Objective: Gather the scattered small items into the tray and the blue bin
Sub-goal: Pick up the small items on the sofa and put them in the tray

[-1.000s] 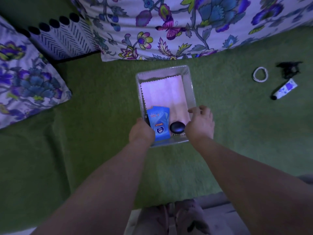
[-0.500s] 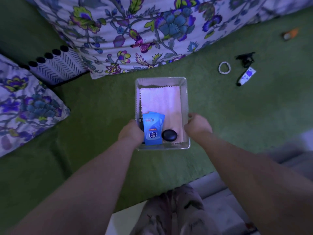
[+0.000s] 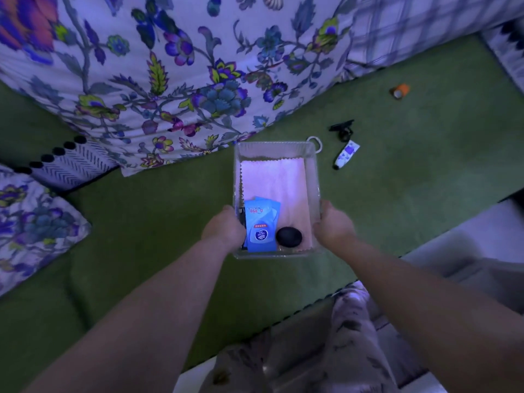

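A clear rectangular tray (image 3: 276,146) sits over the green bed cover, gripped on both long sides. My left hand (image 3: 224,229) holds its left wall and my right hand (image 3: 334,225) holds its right wall. Inside lie a pale pink cloth (image 3: 276,180), a blue sachet (image 3: 261,225) and a small black round case (image 3: 289,236). To the tray's right on the cover are a white ring (image 3: 317,143) partly behind the tray corner, a small white tube (image 3: 346,154), a black clip (image 3: 343,130) and an orange item (image 3: 400,91). No blue bin is in view.
A floral quilt (image 3: 175,80) is piled behind the tray, with a black-and-white patterned pillow (image 3: 71,164) and a floral pillow (image 3: 31,222) at the left. The bed edge runs diagonally at the lower right, with my patterned trousers (image 3: 354,336) below it.
Both hands have carried the tray to the right, toward the ring, tube and clip. Its far right corner now covers part of the white ring. The orange item has come into view.
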